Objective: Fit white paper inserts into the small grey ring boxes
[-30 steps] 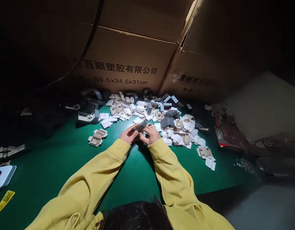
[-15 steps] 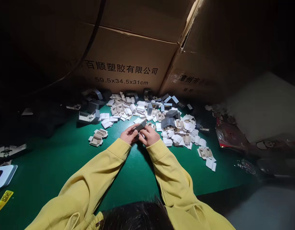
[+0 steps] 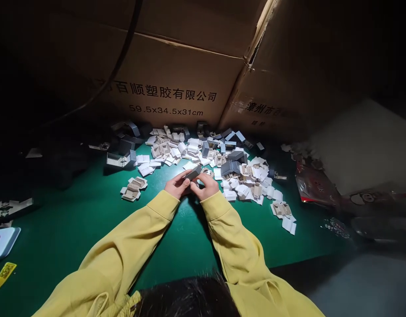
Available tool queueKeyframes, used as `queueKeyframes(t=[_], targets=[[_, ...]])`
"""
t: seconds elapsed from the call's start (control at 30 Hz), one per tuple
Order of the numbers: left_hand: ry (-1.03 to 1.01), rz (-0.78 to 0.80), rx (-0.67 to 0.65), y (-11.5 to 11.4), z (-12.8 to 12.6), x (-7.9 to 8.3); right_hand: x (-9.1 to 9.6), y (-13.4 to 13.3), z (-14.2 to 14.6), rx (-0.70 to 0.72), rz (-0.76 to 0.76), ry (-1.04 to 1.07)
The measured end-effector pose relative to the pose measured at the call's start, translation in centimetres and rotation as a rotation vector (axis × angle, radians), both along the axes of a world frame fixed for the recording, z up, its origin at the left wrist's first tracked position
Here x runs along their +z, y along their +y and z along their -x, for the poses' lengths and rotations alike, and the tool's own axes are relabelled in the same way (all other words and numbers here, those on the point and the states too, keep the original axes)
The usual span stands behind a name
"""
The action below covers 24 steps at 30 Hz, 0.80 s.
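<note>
A small dark grey box [image 3: 193,173] is held tilted between my two hands over the green table. My left hand [image 3: 176,185] is closed round its left side, thumb on the near face. On the other side my right hand [image 3: 205,186] grips the box with bent fingers; some of its fingertips are hidden. Just beyond lie white and tan folded card inserts [image 3: 244,191] in a loose heap. Several more dark grey boxes [image 3: 231,167] sit among them, some of them open. One tan card insert [image 3: 133,188] lies apart, left of my hands.
Large cardboard cartons [image 3: 176,75] wall off the back of the green table [image 3: 186,237], and a dark cable [image 3: 123,57] hangs before them. At the right is a red plastic-wrapped packet [image 3: 317,185]. A white device [image 3: 5,243] and a yellow strip [image 3: 3,277] lie far left.
My right fingers have shifted slightly at the box's near side. The box stays in both hands at about the same spot. The whole view has moved a little.
</note>
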State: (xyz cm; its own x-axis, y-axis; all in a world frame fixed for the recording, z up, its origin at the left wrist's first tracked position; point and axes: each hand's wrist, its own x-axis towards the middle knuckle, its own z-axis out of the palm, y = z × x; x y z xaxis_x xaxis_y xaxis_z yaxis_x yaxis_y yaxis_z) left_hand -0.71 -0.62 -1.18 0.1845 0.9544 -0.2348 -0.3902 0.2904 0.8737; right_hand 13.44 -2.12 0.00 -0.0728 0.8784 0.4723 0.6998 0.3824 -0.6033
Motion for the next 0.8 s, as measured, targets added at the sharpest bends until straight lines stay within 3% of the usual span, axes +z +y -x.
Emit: queueKeyframes(t=[0.13,0.33,0.53,0.8], targets=[[0.003,-0.024,0.015,-0.1,-0.1,-0.2,-0.7,0.5,0.0,-0.014,-0.020,-0.004],[-0.023,0.035,0.003,0.0,0.5,0.0,-2.1,1.7,-0.7,0.175,-0.086,-0.034],[-0.033,0.060,-0.028,0.0,0.6,0.1,-2.5,2.1,-1.0,0.243,-0.102,-0.052],[-0.079,0.085,-0.014,0.0,0.6,0.0,-2.5,2.7,-0.4,0.228,0.024,-0.108]])
